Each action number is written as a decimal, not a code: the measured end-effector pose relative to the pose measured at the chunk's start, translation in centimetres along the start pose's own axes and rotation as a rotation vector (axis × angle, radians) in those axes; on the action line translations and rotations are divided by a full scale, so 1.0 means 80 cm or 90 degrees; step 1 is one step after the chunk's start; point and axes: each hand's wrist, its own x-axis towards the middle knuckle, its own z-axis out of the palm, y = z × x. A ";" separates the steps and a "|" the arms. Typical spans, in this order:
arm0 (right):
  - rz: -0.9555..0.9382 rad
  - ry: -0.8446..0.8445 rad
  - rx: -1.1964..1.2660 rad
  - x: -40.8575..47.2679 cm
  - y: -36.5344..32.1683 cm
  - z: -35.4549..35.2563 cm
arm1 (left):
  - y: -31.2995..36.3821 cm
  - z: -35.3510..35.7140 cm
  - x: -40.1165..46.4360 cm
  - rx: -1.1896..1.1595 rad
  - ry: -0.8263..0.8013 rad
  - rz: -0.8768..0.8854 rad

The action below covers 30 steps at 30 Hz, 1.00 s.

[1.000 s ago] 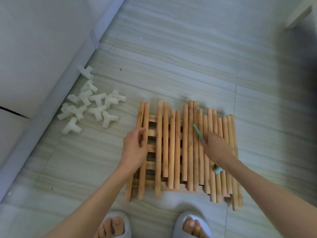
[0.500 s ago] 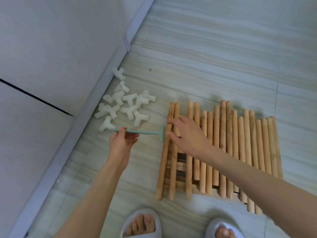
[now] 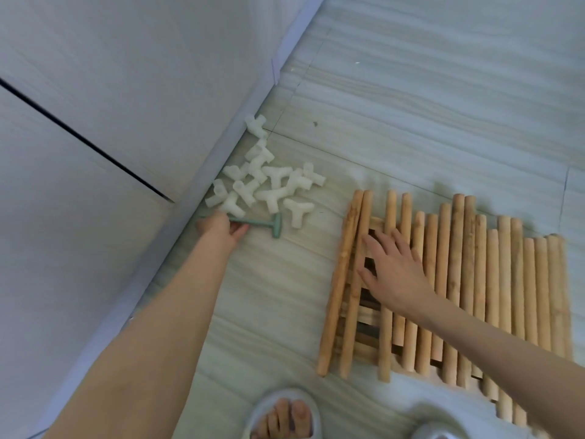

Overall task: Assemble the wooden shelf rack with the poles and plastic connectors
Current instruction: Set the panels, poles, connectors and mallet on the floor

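Nearest, two toes-out grey slippers [image 3: 281, 413] stand on the pale tiled floor [image 3: 411, 90]. Right of them the wooden poles [image 3: 503, 296] lie side by side over slats; the right hand [image 3: 394, 269] rests on them, fingers spread flat. Farther left, the left hand [image 3: 221, 228] grips a green T-shaped tool [image 3: 264, 224] on the floor. Beyond it the white plastic connectors [image 3: 269, 182] are heaped against the baseboard [image 3: 202, 198].

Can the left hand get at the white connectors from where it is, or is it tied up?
Probably not yet. The left hand is right beside the pile of white plastic connectors, with nothing between them, but it grips the handle of the green T-shaped tool. It would likely have to put that down first.
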 end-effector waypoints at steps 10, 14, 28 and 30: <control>-0.036 0.044 0.036 -0.011 0.024 -0.010 | -0.014 0.023 -0.046 0.075 0.012 0.036; 0.014 0.130 0.040 -0.039 0.064 -0.020 | -0.064 0.039 -0.110 0.190 -0.086 0.107; 0.375 0.144 0.192 -0.115 0.167 0.004 | -0.214 0.074 -0.202 0.892 -0.503 0.535; 0.338 0.198 0.238 -0.112 0.161 0.000 | -0.217 0.075 -0.210 0.807 -0.499 0.545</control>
